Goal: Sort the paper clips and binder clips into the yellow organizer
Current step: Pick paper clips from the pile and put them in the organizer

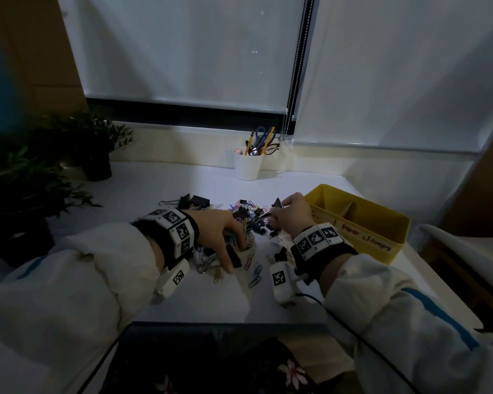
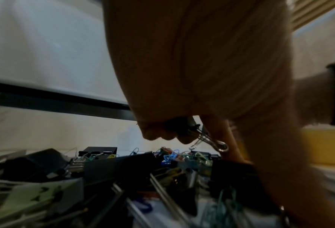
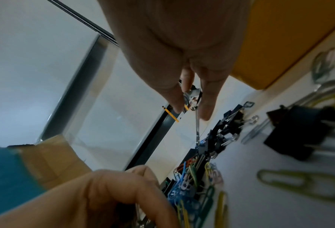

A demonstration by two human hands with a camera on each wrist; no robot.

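Note:
A mixed pile of coloured paper clips and black binder clips (image 1: 248, 220) lies on the white table. The yellow organizer (image 1: 367, 240) stands at its right, with a divider inside and a handwritten label. My right hand (image 1: 279, 211) is raised over the pile's right side and pinches a small black binder clip (image 1: 276, 202) by its silver handle (image 3: 193, 96). My left hand (image 1: 235, 257) reaches down into the pile's near side. Its fingers (image 2: 166, 135) are curled round another small binder clip (image 2: 190, 126), whose wire handles stick out. Loose paper clips (image 1: 254, 274) lie between my wrists.
A white cup (image 1: 246, 166) with scissors and pencils stands at the back by the window sill. Potted plants (image 1: 91, 143) fill the left side. Two larger binder clips (image 1: 194, 201) lie behind the pile. The table's front edge (image 1: 225, 322) is close to me.

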